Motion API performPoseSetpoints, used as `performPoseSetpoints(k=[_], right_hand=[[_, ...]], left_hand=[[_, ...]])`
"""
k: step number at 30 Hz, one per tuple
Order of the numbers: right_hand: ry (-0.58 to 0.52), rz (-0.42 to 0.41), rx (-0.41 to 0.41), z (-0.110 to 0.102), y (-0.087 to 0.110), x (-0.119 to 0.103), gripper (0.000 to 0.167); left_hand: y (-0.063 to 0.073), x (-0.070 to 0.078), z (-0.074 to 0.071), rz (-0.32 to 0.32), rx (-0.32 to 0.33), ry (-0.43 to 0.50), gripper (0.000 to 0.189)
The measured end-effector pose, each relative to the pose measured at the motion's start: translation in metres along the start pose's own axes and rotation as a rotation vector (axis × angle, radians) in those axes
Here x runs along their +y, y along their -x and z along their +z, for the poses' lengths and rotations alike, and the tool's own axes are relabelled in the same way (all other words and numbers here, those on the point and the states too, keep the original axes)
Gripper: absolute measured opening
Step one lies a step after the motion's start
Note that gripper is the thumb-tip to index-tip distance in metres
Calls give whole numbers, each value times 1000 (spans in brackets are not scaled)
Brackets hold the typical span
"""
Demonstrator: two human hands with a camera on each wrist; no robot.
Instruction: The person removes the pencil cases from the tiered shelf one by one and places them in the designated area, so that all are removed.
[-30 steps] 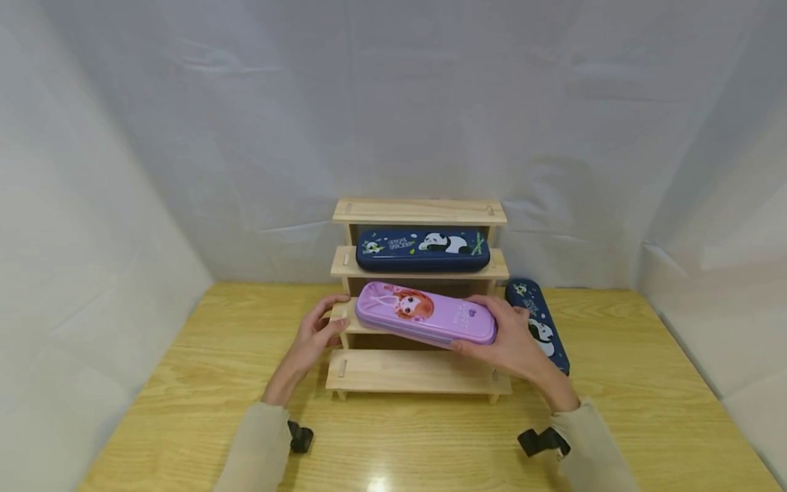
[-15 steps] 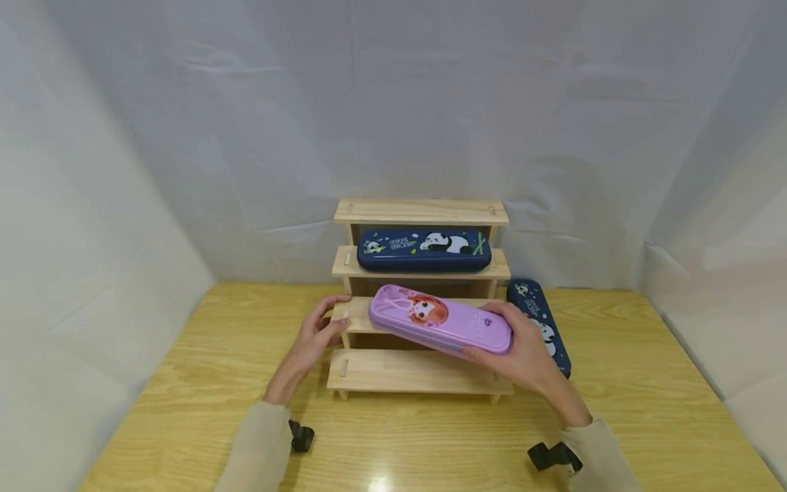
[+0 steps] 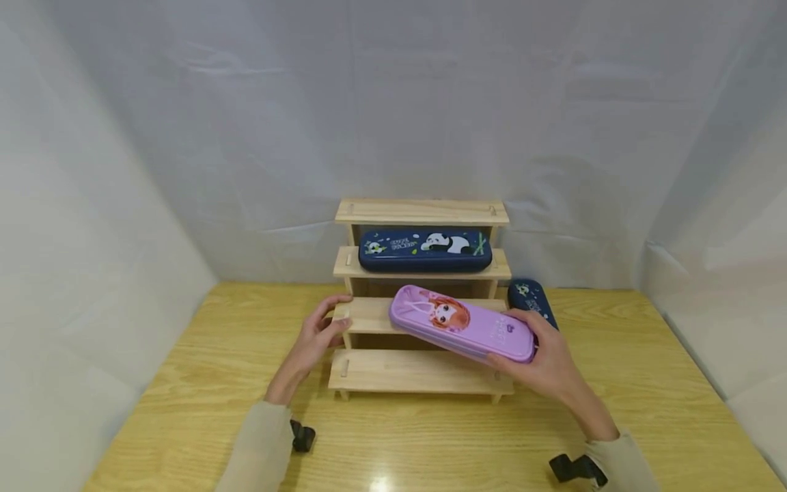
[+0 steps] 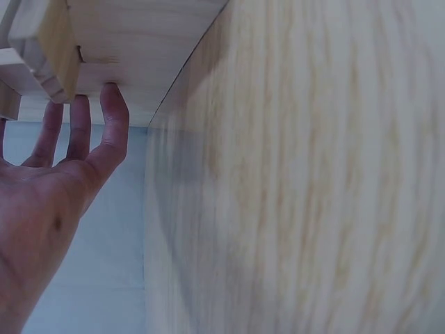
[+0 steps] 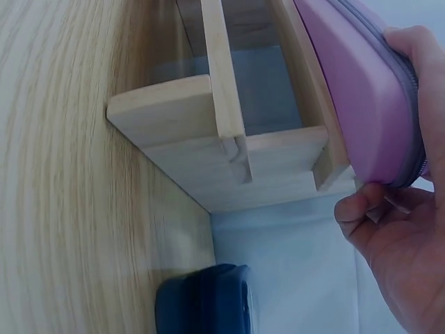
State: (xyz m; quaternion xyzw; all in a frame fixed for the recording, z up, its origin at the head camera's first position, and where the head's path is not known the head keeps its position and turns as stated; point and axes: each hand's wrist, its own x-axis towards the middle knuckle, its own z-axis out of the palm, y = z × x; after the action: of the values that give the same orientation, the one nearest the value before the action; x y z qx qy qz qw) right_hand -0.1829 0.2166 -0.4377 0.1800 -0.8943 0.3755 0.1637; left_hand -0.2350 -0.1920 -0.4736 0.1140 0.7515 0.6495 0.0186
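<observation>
My right hand [image 3: 541,355] grips the right end of a lilac pencil case [image 3: 461,324] printed with a red-haired girl. The case slants down to the right in front of a stepped wooden shelf [image 3: 421,372]. In the right wrist view, the zip of the pencil case [image 5: 379,104] shows, with its end between thumb and fingers. My left hand [image 3: 310,342] holds the left end of the second board from the bottom. In the left wrist view, fingertips of the left hand [image 4: 76,160] touch the side panel; the thumb is hidden there.
A navy panda pencil case [image 3: 424,250] lies along an upper board of the shelf. Another navy pencil case [image 3: 531,301] lies on the wooden table [image 3: 172,410] right of the shelf, partly covered by the right hand. A pale cloth [image 3: 430,102] hangs behind.
My right hand has drawn the lilac pencil case rightward and slightly toward me, baring more of the board's left part. The left hand has stayed at the shelf's left end.
</observation>
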Motion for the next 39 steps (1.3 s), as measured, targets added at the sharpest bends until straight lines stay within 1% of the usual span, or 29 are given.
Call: performPoseSetpoints(k=[6, 11, 19, 27, 35, 39], right_hand=[[9, 5, 3, -9, 6, 4, 74], [43, 16, -4, -16, 12, 7, 74], [75, -8, 36, -26, 23, 13, 75], [113, -1, 38, -36, 32, 20, 74], [130, 49, 34, -45, 40, 24, 76], [127, 56, 46, -51, 43, 28, 76]], left_hand=[[0, 0, 1, 4, -1, -1, 43], [0, 0, 2, 1, -1, 8, 43], [0, 1, 2, 6, -3, 10, 43], [-1, 0, 1, 12, -2, 14, 43], [0, -1, 2, 5, 1, 19, 43], [-1, -1, 2, -1, 3, 22, 43]])
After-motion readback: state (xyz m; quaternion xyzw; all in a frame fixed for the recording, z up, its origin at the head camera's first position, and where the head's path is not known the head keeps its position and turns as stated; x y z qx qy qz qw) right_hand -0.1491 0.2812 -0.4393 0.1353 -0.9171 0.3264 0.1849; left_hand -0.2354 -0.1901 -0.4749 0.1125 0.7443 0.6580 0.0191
